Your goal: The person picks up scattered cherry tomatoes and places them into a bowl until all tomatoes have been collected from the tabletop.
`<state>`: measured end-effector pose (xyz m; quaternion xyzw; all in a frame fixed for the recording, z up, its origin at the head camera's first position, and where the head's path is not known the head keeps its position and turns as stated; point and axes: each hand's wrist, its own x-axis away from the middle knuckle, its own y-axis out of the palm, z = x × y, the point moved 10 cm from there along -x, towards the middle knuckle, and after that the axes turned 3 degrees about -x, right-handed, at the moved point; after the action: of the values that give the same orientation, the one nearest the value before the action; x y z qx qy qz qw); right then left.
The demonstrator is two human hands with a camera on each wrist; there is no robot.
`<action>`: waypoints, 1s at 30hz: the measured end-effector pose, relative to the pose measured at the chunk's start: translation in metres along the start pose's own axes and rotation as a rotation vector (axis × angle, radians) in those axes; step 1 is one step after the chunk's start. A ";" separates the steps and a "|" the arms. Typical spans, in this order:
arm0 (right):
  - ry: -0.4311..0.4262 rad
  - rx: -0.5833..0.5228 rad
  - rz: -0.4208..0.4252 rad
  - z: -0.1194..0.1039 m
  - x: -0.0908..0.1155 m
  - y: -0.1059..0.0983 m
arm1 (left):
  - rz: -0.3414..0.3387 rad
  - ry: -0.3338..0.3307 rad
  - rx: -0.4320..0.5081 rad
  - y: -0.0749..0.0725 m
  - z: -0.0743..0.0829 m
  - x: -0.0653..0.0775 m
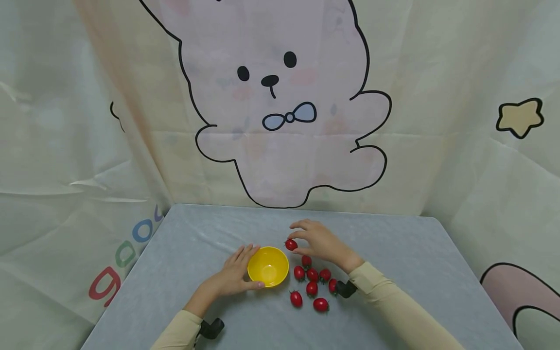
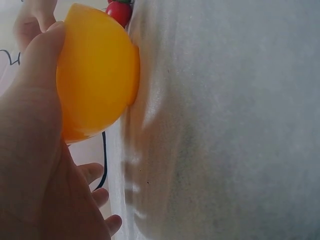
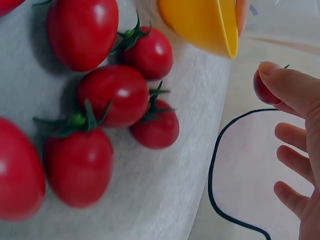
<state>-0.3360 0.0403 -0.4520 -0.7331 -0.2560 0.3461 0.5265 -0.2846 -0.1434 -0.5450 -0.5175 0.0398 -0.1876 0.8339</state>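
Observation:
A yellow bowl point(image 1: 268, 267) stands upright on the table, its bare inside visible in the head view. Around its left side my left hand point(image 1: 234, 274) holds it, with the thumb along the near rim and the fingers at the far left. My right hand point(image 1: 318, 241) pinches a red cherry tomato point(image 1: 291, 244) between thumb and index finger, just beyond the bowl's right rim. In the right wrist view that tomato point(image 3: 264, 90) is partly covered by the thumb, and the other fingers are spread apart from it. Several loose cherry tomatoes point(image 1: 312, 275) lie right of the bowl.
A grey-blue cloth covers the table point(image 1: 393, 262). Behind it hangs a pale curtain point(image 1: 428, 97) printed with a cartoon animal. One loose tomato point(image 1: 333, 286) lies beside the dark camera point(image 1: 346, 289) on my right wrist.

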 end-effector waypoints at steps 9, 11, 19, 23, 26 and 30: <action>-0.049 -0.010 0.003 -0.019 -0.009 0.005 | -0.002 0.000 0.003 0.001 0.000 0.001; -0.054 -0.010 -0.005 -0.023 -0.011 0.007 | -0.008 -0.002 -0.002 0.001 -0.001 0.001; -0.077 -0.006 -0.020 -0.033 -0.016 0.016 | -0.004 0.001 -0.001 0.001 0.000 0.002; -0.067 -0.012 -0.044 -0.036 -0.018 0.022 | 0.001 0.012 -0.005 0.000 0.002 0.003; -0.061 -0.021 -0.052 -0.037 -0.019 0.026 | 0.002 0.019 0.000 0.000 0.002 0.003; -0.053 -0.035 -0.072 -0.038 -0.020 0.032 | -0.001 0.027 -0.002 0.000 0.002 0.002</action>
<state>-0.3188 -0.0068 -0.4701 -0.7231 -0.3020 0.3419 0.5187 -0.2823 -0.1424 -0.5439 -0.5156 0.0511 -0.1950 0.8327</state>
